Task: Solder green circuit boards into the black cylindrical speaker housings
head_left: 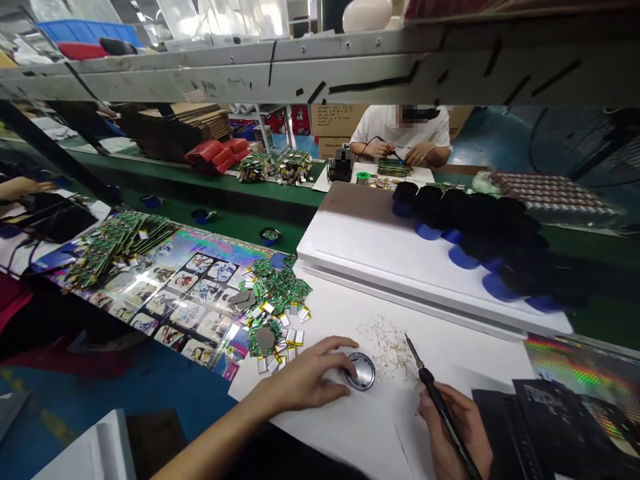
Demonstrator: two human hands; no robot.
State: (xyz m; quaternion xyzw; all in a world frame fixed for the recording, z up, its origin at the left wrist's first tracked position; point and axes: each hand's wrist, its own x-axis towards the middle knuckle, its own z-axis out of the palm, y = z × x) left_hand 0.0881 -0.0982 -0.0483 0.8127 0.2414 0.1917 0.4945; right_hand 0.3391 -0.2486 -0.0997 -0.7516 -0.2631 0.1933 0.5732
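Left hand (305, 373) loosely cupped against a round metal tin (361, 371) on the white desk (475, 360); right hand (450, 427) closed around a soldering iron (440, 400), tip just beside pale flakes (385, 347). Green circuit boards (273, 293) heaped at the desk's far-left corner; carton labels (333, 120) too small to read.

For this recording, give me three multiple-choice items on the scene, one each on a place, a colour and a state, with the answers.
1. What is the left hand against?
A) a stapler
B) a round metal tin
C) a keyboard

2. What colour are the circuit boards piled near that tin?
A) red
B) blue
C) green

3. What state is the soldering iron in?
A) standing in a holder
B) lying on the sheet
C) held in the right hand

Answers:
1 B, the fingers curve against the tin's edge.
2 C, the pile shows green boards.
3 C, the fingers wrap its handle.
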